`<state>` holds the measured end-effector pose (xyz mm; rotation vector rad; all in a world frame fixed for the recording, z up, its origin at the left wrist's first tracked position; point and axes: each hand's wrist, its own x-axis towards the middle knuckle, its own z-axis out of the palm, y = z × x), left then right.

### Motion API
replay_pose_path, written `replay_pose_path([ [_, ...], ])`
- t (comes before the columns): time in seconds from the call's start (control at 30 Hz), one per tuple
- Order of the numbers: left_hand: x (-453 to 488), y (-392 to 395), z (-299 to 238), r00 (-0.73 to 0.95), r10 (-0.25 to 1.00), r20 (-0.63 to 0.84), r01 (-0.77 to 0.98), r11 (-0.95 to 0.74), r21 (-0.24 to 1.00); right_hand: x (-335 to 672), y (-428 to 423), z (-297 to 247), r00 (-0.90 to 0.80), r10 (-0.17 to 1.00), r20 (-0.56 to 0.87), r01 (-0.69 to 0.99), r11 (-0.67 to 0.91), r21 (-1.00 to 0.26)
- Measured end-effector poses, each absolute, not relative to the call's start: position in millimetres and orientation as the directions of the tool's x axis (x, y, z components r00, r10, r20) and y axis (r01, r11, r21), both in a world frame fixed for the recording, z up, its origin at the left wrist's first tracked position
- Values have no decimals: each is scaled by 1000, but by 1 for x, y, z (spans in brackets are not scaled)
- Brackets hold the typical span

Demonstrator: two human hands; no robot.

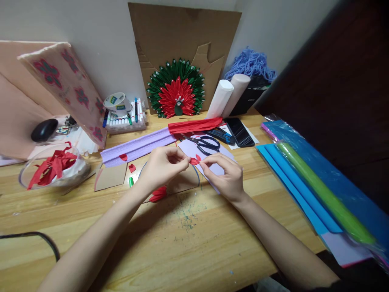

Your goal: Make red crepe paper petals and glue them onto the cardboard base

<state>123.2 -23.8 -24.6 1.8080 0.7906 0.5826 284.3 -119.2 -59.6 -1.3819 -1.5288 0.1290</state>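
Note:
Between my two hands is a small red crepe paper petal (195, 161), pinched at its ends. The fingertips of my left hand (166, 165) are closed on its left end. My right hand (224, 174) pinches its right end between thumb and finger. Beneath my left hand lies a cardboard piece (184, 178) with a blue marked edge, and red petals (158, 194) rest on it, partly hidden by my wrist. Just behind my hands, black-handled scissors (203, 142) lie on a light purple paper sheet (223, 151). Loose red scraps (131, 168) lie to the left.
A red and green paper peacock (178, 91) leans on a cardboard sheet (185, 32) at the back. At left stand a bowl of red scraps (54, 166) and a box of markers (126, 121). A phone (240, 132) and wrapped paper rolls (322, 190) are at right.

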Motion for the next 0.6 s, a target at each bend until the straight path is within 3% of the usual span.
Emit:
replay_pose_path([
  [0.2, 123, -20, -26, 654, 756, -3, 205, -174, 963, 283, -119, -60, 214, 796, 566, 666, 306, -681],
  [0.43, 127, -25, -30, 734, 675, -70, 210, -128, 969, 280, -118, -61, 179, 790, 586, 659, 346, -667],
  [0.6, 127, -25, -29, 726, 683, -75, 230, -138, 963, 276, -118, -65, 201, 856, 477, 589, 284, -757],
])
